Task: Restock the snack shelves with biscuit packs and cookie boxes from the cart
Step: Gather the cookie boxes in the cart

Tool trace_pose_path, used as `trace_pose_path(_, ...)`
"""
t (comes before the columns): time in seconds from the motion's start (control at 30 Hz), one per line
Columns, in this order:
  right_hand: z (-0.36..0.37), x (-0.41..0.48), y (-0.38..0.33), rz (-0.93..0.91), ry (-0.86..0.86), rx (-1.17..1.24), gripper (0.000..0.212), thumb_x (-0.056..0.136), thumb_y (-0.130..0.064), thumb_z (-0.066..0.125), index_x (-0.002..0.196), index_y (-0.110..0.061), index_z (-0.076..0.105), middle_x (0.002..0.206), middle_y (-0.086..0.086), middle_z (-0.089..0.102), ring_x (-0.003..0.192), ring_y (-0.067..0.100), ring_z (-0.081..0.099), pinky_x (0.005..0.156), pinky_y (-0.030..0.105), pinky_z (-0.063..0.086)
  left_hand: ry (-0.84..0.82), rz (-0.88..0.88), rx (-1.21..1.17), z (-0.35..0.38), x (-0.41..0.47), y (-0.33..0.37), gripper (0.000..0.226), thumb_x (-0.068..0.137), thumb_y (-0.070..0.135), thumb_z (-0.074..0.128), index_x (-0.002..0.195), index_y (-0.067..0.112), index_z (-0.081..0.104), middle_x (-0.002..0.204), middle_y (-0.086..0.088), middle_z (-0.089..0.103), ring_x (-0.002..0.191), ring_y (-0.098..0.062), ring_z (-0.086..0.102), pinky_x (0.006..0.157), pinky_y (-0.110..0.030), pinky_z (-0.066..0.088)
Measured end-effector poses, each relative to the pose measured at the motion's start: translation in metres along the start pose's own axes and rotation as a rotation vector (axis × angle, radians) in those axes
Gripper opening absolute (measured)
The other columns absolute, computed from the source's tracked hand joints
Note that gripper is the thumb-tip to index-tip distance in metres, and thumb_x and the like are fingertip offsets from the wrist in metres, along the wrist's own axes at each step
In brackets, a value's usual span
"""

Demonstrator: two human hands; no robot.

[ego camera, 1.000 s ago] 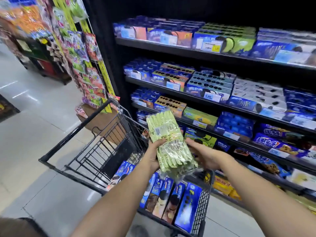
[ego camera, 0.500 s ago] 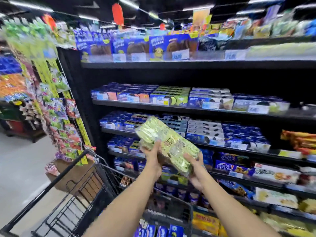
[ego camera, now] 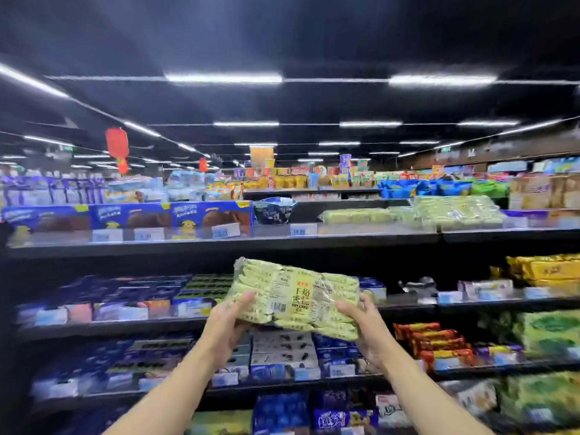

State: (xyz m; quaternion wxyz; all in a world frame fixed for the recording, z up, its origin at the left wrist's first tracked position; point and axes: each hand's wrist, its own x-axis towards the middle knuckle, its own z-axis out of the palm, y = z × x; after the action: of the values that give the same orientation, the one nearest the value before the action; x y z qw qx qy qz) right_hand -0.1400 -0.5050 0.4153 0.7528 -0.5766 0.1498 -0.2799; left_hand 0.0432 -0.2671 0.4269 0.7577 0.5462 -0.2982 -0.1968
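The left hand [ego camera: 230, 321] grasps the pack [ego camera: 295, 296] at its 8 o'clock corner, and the right hand [ego camera: 361, 324] at 4 o'clock. The pack is in the air below the top shelf [ego camera: 345, 238]. I think it is best to lift it level toward 1 o'clock and lay it flat beside the matching stack [ego camera: 455, 211].

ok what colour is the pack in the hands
Pale green pack under clear wrap, seen best in the head view.
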Motion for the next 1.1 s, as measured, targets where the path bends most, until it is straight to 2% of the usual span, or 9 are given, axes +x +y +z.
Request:
trace_pose_path(0.17,-0.039,0.01,-0.106,-0.241,0.066,-0.018,0.072,0.056,-0.036,0.094,0.119,-0.019,0.063,0.114,0.01,0.073,0.097,0.019,0.073,0.072,0.04,0.059,-0.103,0.18,0.126,0.079,0.049,0.06,0.052,0.075,0.06,0.079,0.117,0.03,0.074,0.126,-0.001,0.071,0.123,-0.021,0.062,0.107,-0.046,0.041)
trace_pose_path(0.33,-0.078,0.053,-0.197,-0.349,0.082,-0.004,0.109,0.062,-0.032,0.091,0.152,-0.012,0.033,0.133,0.004,0.063,0.124,0.019,0.057,0.116,0.052,0.033,-0.096,0.229,0.051,0.162,0.106,0.108,0.027,0.082,0.044,0.065,0.1,0.03,0.08,0.112,-0.001,0.075,0.108,-0.024,0.067,0.095,-0.037,0.048)
trace_pose_path(0.43,-0.101,0.091,-0.235,-0.353,0.068,-0.098,0.11,0.064,-0.041,0.089,0.154,-0.013,0.031,0.151,0.003,0.047,0.139,0.022,0.042,0.12,0.052,0.023,-0.118,0.252,0.028,0.194,0.146,0.114,0.026,0.095,0.029,0.059,0.111,0.017,0.076,0.11,-0.003,0.076,0.097,-0.019,0.071,0.077,-0.027,0.054)
trace_pose_path(0.57,-0.121,0.146,-0.265,-0.296,0.089,-0.272,0.097,0.079,-0.049,0.077,0.156,-0.02,0.026,0.16,0.005,0.032,0.143,0.029,0.033,0.117,0.054,0.028,-0.055,0.216,0.068,0.22,0.192,0.113,0.021,0.098,0.025,0.059,0.114,0.016,0.071,0.106,-0.003,0.077,0.092,-0.016,0.073,0.074,-0.028,0.056)
trace_pose_path(0.7,-0.128,0.204,-0.282,-0.197,0.067,-0.428,0.074,0.09,-0.05,0.066,0.15,-0.017,0.04,0.159,0.008,0.033,0.143,0.031,0.034,0.117,0.053,0.028,0.087,0.063,0.29,0.242,0.236,0.112,0.032,0.097,0.036,0.059,0.123,0.017,0.063,0.106,-0.003,0.075,0.096,-0.02,0.072,0.088,-0.04,0.057)
trace_pose_path(0.8,-0.131,0.243,-0.287,-0.017,0.044,-0.535,0.062,0.094,-0.048,0.06,0.144,-0.013,0.048,0.147,0.014,0.049,0.131,0.034,0.05,0.112,0.052,0.04,0.13,-0.091,0.35,0.254,0.26,0.112,0.024,0.1,0.034,0.051,0.116,0.016,0.054,0.08,-0.004,0.077,0.069,-0.018,0.074,0.061,-0.033,0.059)
trace_pose_path(0.9,-0.132,0.268,-0.276,0.161,0.003,-0.825,0.054,0.103,-0.044,0.045,0.145,-0.01,0.042,0.145,0.017,0.047,0.122,0.035,0.054,0.095,0.046,0.047,0.105,-0.224,0.487,0.261,0.277,0.104,0.019,0.101,0.031,0.044,0.108,0.015,0.052,0.077,-0.001,0.074,0.069,-0.017,0.073,0.053,-0.032,0.056)
trace_pose_path(1.03,-0.132,0.292,-0.266,0.136,0.005,-0.959,0.039,0.105,-0.036,0.041,0.133,-0.01,0.05,0.118,0.011,0.057,0.094,0.026,0.059,0.062,0.031,0.047,0.093,-0.276,0.676,0.264,0.298,0.096,0.023,0.099,0.036,0.049,0.104,0.015,0.056,0.093,-0.007,0.068,0.074,-0.022,0.066,0.062,-0.038,0.058)
trace_pose_path(1.1,-0.131,0.301,-0.269,0.112,0.035,-1.07,0.045,0.106,-0.03,0.036,0.142,-0.005,0.044,0.135,0.016,0.052,0.106,0.03,0.059,0.073,0.041,0.053,0.099,-0.289,0.651,0.266,0.31,0.093,0.023,0.101,0.036,0.049,0.102,0.014,0.056,0.089,-0.006,0.07,0.079,-0.023,0.07,0.075,-0.043,0.061)
